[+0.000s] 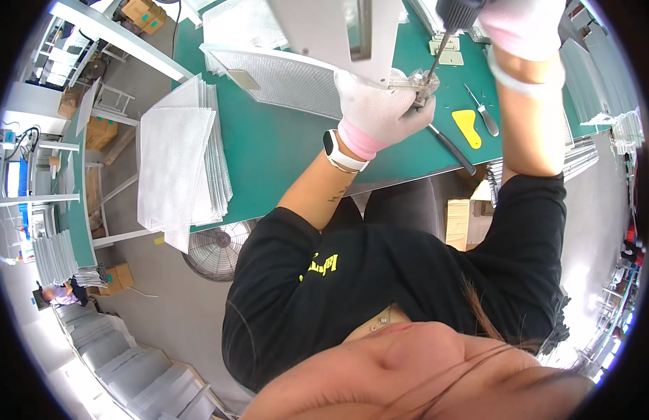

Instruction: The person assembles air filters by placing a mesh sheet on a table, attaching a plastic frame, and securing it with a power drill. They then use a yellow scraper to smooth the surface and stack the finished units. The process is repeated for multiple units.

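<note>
My left hand (380, 108), in a white glove with a pink cuff, is closed around the lower corner of a white metal frame piece (335, 35). A small clear-and-metal fitting (424, 85) sits at that corner, by my thumb and fingertips. Gloved as well, my right hand (524, 28) is up at the top edge, gripping a dark power screwdriver (461, 12); its fingers are partly cut off by the picture. The long bit (442, 50) slants down to the fitting. Behind my left hand leans a grey mesh panel (289, 80).
On the green worktable (268, 150) lie a yellow scraper-shaped piece (468, 128), a screwdriver (487, 119), a black-handled tool (452, 149) and pale metal plates (447, 52). Stacked white mesh sheets (181, 154) overhang the left edge. A floor fan (216, 252) stands below. Another person (61, 294) is far left.
</note>
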### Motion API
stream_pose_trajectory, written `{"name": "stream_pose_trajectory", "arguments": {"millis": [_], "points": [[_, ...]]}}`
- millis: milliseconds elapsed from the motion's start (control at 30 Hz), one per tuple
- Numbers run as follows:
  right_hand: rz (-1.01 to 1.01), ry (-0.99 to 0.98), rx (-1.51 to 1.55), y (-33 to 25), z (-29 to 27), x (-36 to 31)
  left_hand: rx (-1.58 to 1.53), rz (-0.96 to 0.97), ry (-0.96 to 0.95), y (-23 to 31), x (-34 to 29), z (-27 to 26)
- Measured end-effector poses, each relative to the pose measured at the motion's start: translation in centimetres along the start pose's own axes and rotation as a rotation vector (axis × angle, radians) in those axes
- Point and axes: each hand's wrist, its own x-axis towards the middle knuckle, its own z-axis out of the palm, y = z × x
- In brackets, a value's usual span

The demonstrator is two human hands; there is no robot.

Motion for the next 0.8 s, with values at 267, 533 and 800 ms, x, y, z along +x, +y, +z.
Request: {"name": "stream_pose_trajectory", "arguments": {"millis": [267, 533, 800], "points": [[0.194, -0.155, 0.315, 3.7, -0.7, -0.9, -0.214, 0.032, 0.002, -0.4, 0.4, 0.1], [0.390, -0.127, 0.754, 5.7, 0.9, -0.9, -0.185, -0.092, -0.111, 0.6, 1.1, -1.5], [0.304, 0.358, 0.403, 9.2, -1.1, -5.0, -0.145, -0.091, -0.139, 1.5, 2.2, -2.8]]}}
